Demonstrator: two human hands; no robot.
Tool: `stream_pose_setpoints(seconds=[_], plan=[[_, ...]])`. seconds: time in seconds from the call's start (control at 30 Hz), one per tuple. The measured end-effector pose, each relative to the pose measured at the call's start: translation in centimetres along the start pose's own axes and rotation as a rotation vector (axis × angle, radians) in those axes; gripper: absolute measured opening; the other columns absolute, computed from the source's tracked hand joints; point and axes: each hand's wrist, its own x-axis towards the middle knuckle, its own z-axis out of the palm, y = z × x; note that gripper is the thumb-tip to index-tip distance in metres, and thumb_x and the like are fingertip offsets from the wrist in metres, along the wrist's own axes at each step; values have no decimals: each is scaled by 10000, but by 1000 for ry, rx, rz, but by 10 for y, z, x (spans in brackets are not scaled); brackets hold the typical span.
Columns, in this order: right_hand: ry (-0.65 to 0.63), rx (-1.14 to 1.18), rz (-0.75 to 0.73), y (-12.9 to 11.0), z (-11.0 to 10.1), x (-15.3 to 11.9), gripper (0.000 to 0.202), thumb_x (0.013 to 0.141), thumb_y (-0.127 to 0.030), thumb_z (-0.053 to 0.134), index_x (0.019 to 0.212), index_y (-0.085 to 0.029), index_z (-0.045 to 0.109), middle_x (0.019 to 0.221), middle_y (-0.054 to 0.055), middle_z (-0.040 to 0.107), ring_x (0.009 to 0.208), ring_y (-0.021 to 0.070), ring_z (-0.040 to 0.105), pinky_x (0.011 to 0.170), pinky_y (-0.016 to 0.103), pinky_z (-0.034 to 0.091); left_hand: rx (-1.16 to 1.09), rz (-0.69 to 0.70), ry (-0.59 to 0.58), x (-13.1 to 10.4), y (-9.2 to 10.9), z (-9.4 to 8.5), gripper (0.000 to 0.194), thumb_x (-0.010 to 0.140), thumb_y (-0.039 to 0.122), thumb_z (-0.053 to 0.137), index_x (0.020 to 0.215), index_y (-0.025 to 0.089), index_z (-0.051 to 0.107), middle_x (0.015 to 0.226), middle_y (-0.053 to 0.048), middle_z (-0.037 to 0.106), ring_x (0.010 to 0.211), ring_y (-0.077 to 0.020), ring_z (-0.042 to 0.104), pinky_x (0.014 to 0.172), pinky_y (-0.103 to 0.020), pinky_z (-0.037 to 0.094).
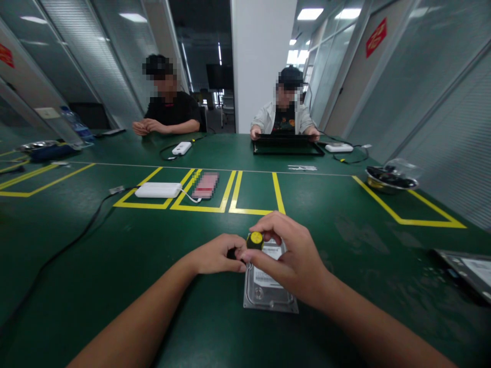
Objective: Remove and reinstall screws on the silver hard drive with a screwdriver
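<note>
Hard disk drive [265, 287], one, on counter [207, 327]; right hand [297, 250] holds yellow-capped screwdriver [255, 240] between fingers (left hand [215, 255] alongside, grip indiscernible).

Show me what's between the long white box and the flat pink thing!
In the head view, a thin white cord joins them, and a strip of yellow tape on the table lies between.

Head cam, worn by the person doing the work, looks fwd & down across green tbl [192, 332]; wide view. L hand [217, 254] & R hand [298, 250] near, just below mid-frame; far tbl edge & white pillar [264, 66] well off, approx straight ahead, up top.
</note>
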Motion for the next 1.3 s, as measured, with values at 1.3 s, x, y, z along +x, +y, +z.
stream_pose_setpoints(seconds=[1.3], plan=[[29,0,38,5,2,2,226,790,-208,765,950,-163,612,851,-27,555,760,94,495,659,230,372,0,5,76,-9,-5,3,169,742,237,701,762,148,559,756,29,532,726,-131,504,663,-241,382]])
